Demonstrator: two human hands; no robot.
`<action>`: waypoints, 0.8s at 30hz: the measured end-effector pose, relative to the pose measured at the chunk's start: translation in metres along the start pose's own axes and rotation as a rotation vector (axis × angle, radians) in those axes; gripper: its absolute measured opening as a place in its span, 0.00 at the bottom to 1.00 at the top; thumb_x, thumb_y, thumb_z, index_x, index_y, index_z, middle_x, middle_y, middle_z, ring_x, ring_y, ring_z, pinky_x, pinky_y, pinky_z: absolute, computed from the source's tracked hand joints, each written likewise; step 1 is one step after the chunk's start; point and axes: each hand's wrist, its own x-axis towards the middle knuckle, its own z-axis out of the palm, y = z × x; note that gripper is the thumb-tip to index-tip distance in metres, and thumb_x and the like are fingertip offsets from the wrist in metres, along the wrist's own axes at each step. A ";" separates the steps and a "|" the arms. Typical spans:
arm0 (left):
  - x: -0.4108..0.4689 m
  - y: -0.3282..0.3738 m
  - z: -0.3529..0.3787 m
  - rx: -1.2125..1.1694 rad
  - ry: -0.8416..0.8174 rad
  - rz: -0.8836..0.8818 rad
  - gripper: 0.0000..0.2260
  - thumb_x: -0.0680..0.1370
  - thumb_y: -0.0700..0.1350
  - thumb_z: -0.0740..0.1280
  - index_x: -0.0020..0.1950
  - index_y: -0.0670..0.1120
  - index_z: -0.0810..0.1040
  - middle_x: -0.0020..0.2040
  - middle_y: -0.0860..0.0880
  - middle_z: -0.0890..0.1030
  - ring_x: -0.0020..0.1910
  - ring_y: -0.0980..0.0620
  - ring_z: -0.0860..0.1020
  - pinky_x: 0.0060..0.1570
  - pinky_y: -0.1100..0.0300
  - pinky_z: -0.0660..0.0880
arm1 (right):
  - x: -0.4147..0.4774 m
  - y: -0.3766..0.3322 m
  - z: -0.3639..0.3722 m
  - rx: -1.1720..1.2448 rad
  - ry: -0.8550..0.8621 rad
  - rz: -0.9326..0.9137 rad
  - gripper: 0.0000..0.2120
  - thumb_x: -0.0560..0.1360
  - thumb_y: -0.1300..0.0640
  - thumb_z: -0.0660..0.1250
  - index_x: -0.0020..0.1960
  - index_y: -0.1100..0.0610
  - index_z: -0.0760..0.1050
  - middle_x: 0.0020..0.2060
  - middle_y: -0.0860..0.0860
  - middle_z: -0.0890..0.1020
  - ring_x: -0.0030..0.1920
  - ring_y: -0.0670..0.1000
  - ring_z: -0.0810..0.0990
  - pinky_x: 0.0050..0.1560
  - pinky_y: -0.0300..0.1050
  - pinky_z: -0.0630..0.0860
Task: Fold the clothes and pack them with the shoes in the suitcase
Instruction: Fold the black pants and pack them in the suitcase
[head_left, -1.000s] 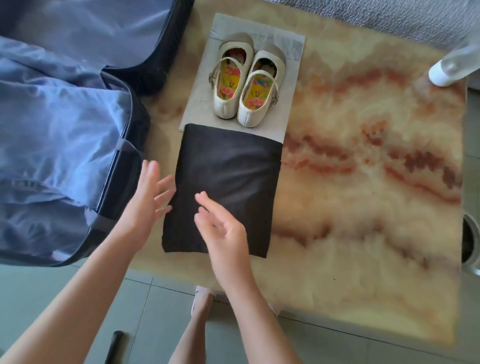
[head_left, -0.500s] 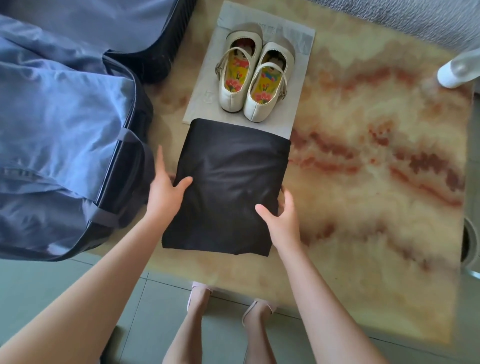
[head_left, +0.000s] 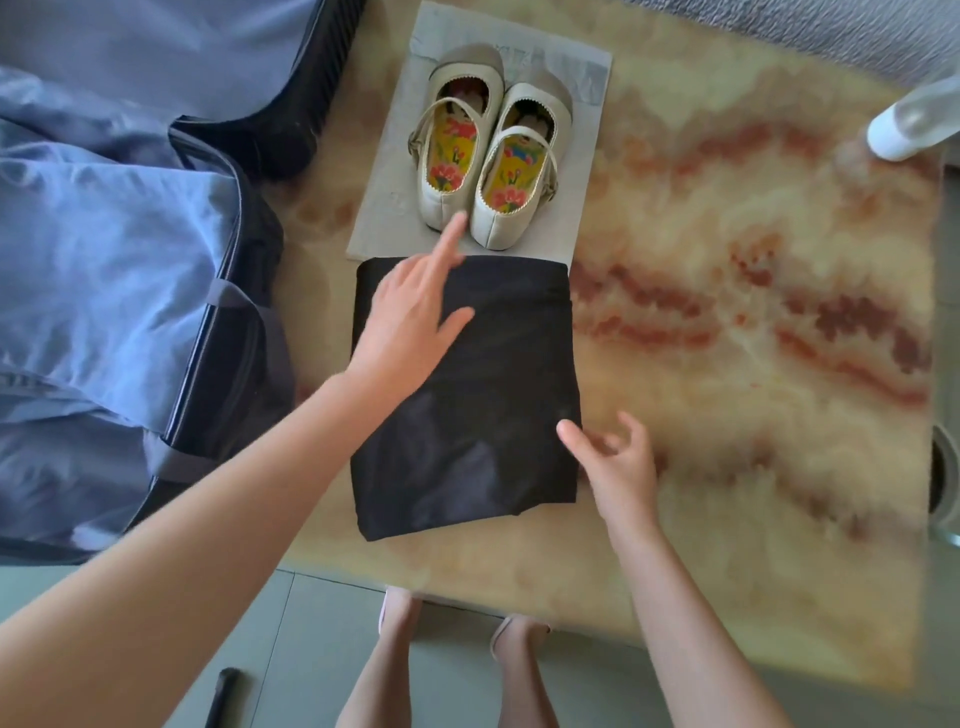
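A folded black garment (head_left: 498, 374) lies flat on the marble table (head_left: 727, 415) near its front edge. Just beyond it a pair of cream shoes (head_left: 488, 156) with floral insoles stands on a grey sheet (head_left: 384, 208). My left hand (head_left: 410, 317) is over the garment's far left part, fingers straight and stretched toward the shoes. My right hand (head_left: 618, 457) hovers at the garment's right edge, fingers loosely spread, holding nothing. The open suitcase (head_left: 223, 322) with blue lining fills the left side.
A white-based bottle (head_left: 904, 130) lies at the table's far right corner. A dark slim object (head_left: 221, 696) lies on the tiled floor (head_left: 322, 649) at bottom left. My legs and feet stand below the table's front edge.
Both hands have let go of the garment's sides. My left hand has moved up across the garment toward the shoes; my right hand has lifted off beside the right edge.
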 end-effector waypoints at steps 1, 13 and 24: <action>0.017 0.009 0.006 0.007 -0.041 0.075 0.36 0.78 0.46 0.66 0.79 0.50 0.47 0.67 0.50 0.74 0.67 0.48 0.69 0.69 0.52 0.62 | -0.006 0.008 0.001 0.002 -0.030 0.019 0.39 0.68 0.53 0.77 0.72 0.56 0.61 0.54 0.51 0.78 0.51 0.46 0.78 0.50 0.36 0.70; 0.074 0.023 0.052 0.044 -0.133 -0.117 0.34 0.78 0.46 0.66 0.77 0.57 0.48 0.50 0.44 0.79 0.46 0.44 0.78 0.45 0.47 0.77 | -0.002 0.024 -0.020 0.097 -0.030 -0.080 0.26 0.70 0.66 0.72 0.63 0.49 0.69 0.50 0.52 0.82 0.49 0.48 0.82 0.54 0.46 0.77; 0.004 -0.012 0.030 -0.340 -0.210 -0.498 0.34 0.80 0.55 0.60 0.76 0.61 0.39 0.64 0.48 0.74 0.61 0.46 0.75 0.54 0.56 0.70 | 0.028 0.017 -0.053 0.231 -0.083 -0.025 0.41 0.68 0.60 0.76 0.73 0.44 0.57 0.59 0.45 0.75 0.61 0.41 0.75 0.54 0.36 0.71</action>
